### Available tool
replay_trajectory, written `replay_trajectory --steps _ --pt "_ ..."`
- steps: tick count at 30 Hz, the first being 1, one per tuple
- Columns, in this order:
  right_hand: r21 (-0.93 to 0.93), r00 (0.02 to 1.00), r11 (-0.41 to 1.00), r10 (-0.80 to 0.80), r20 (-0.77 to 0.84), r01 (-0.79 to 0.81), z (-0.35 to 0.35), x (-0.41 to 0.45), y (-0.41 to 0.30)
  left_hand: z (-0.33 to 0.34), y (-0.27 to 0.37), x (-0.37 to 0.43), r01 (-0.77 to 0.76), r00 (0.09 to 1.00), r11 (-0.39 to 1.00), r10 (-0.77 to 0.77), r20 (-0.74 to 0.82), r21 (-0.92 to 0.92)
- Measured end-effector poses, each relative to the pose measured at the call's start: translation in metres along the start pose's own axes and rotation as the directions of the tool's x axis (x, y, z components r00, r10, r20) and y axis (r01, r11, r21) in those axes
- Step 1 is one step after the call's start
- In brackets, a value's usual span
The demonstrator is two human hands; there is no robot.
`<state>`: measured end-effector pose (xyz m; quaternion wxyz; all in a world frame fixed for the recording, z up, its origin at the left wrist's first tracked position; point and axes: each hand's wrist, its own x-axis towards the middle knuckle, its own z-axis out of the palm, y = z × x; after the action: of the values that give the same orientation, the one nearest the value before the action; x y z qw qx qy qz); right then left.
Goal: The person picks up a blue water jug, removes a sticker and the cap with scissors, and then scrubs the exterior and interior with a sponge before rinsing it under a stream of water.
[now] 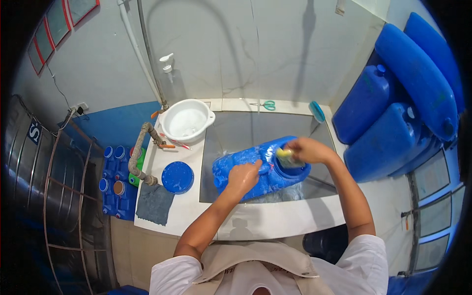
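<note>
A blue plastic water jug (254, 186) lies on its side in the sink (236, 129), with white suds over its surface. My left hand (244, 176) is closed around the jug's handle. In my right hand (309, 150) is a yellow and green scrubbing sponge (289, 159), held at the jug's wide round mouth. Part of the sponge is hidden by my fingers. A round blue lid (177, 177) lies on the white counter left of the sink.
A white basin (188, 120) stands at the counter's back left, near a pipe with a tap (145, 147). Scissors (268, 105) and a blue brush (317, 111) rest on the back ledge. A grey cloth (155, 203) hangs over the front left edge. Large blue jugs (372, 99) are stacked at right.
</note>
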<state>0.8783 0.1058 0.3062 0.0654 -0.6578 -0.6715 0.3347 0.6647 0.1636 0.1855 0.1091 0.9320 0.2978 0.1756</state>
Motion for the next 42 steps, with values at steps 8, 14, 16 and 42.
replay_trajectory --steps 8,14,16,42 --pt "0.208 0.718 0.821 -0.305 -0.626 0.531 0.052 0.252 -0.058 0.038 -0.022 0.051 0.334 0.942 0.888 -0.327 0.077 -0.315" --pt "0.707 0.946 0.707 0.217 -0.242 0.018 -0.02 0.26 0.007 0.063 -0.072 0.059 0.526 0.837 0.725 -0.535 0.117 -0.444" --pt "0.778 0.926 0.624 0.333 -0.177 -0.076 -0.04 0.248 0.027 0.078 -0.09 0.067 0.582 0.784 0.606 -0.594 0.178 -0.542" --pt "0.644 0.954 0.739 0.297 -0.05 -0.197 -0.067 0.236 0.036 0.071 -0.078 0.135 0.305 0.923 0.95 -0.278 -0.267 0.063"
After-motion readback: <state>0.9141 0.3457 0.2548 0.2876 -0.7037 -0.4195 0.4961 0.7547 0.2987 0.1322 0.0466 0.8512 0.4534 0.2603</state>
